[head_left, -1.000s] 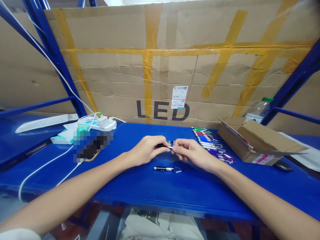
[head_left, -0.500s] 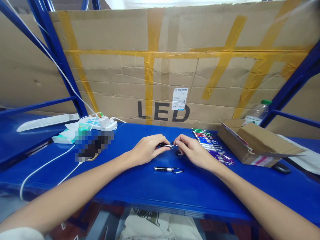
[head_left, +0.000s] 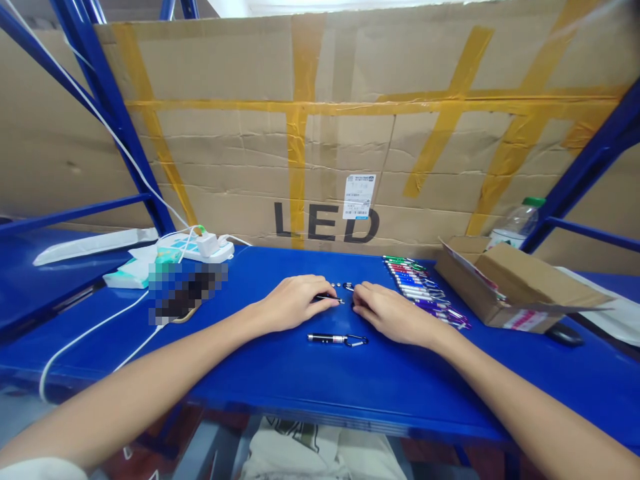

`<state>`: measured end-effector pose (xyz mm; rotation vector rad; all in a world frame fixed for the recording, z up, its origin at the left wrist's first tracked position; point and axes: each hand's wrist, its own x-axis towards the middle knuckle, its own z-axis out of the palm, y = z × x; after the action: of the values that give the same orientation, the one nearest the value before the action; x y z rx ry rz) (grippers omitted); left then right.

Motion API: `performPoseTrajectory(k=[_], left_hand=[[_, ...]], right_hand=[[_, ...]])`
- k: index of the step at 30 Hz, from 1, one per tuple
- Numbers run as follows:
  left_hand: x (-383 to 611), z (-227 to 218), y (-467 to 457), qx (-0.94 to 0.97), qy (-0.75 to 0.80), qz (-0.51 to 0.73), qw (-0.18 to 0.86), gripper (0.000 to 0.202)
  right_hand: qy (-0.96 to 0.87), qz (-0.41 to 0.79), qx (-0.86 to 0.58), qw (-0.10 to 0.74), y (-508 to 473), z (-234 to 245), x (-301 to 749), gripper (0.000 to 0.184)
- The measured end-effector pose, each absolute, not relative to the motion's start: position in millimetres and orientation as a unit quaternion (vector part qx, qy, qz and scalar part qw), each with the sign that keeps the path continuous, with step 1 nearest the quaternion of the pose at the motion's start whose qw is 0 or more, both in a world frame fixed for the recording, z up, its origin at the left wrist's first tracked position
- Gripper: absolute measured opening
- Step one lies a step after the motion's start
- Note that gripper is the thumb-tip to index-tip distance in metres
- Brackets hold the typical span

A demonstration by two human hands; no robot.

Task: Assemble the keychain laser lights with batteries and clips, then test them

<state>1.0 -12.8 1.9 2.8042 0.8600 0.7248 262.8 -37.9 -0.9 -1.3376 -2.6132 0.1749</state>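
Observation:
My left hand (head_left: 297, 303) is closed around a slim black penlight (head_left: 327, 297), its narrow silver end pointing right. Close by, my right hand (head_left: 383, 305) rests low on the table with fingers curled down; what lies under them is hidden. A small silver-and-black end piece (head_left: 349, 287) sits just beyond its fingertips. Between the hands, toward the back, lie several tiny silver discs (head_left: 337, 285), which look like button cells. A black penlight with a carabiner clip (head_left: 327, 339) lies nearer the table's front edge, untouched.
A row of coloured penlights with clips (head_left: 417, 287) lies right of my right hand, beside an open cardboard box (head_left: 520, 287). Behind the box stands a plastic bottle (head_left: 517, 220). On the left are a phone (head_left: 187, 297), a power strip (head_left: 220, 250) and white cables.
My right hand has drawn back from the penlight and dropped to the table, over the spot where a black clip showed. The end piece and silver discs now show on the table.

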Motion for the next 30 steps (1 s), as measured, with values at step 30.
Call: performPoseTrajectory(k=[30], left_hand=[[5, 9, -15, 0.901, 0.358, 0.193, 0.148, 0.024]], right_hand=[[-0.801, 0.23, -0.454, 0.314, -34, 1, 252, 0.031]])
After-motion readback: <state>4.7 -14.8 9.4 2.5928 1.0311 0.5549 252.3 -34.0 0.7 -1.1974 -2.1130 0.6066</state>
